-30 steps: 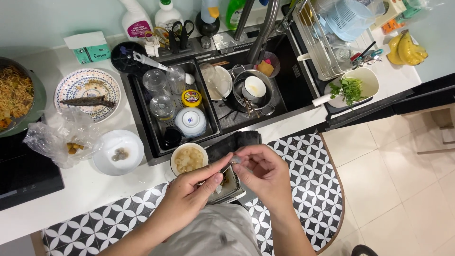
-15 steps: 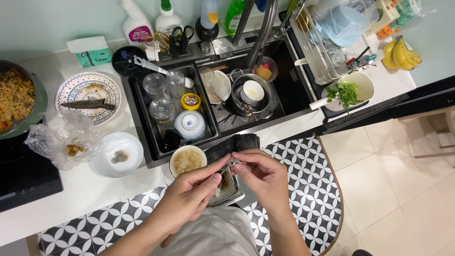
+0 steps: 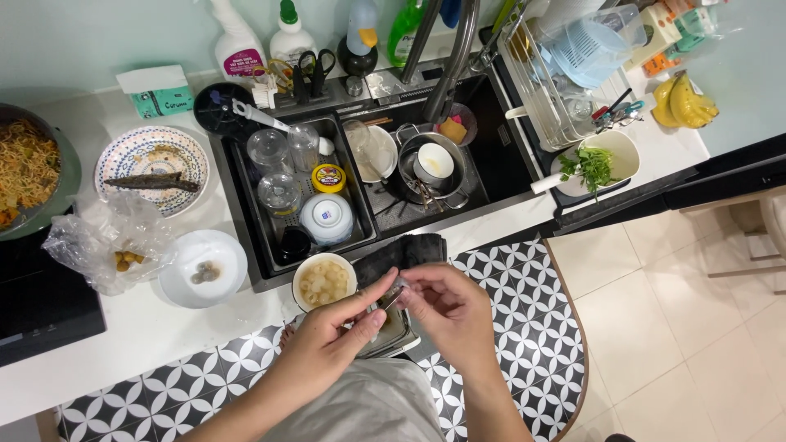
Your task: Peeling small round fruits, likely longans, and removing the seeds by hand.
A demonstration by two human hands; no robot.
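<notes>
Both hands, the left hand (image 3: 327,344) and the right hand (image 3: 446,307), pinch one small pale fruit (image 3: 395,293) between their fingertips, just in front of the white bowl (image 3: 324,282) of peeled fruit on the bench (image 3: 147,327) edge.

Left hand (image 3: 327,340) and right hand (image 3: 446,307) together at the counter edge, fingertips meeting on a small pale fruit (image 3: 393,291). Just beyond the left hand, a white round bowl of peeled pale fruit (image 3: 324,281). Further left, a white flat plate (image 3: 202,268) and a crumpled clear plastic bag (image 3: 102,237). Beyond both hands, the black sunken sink (image 3: 368,176). Under the hands, a small metal tray (image 3: 391,334).
</notes>
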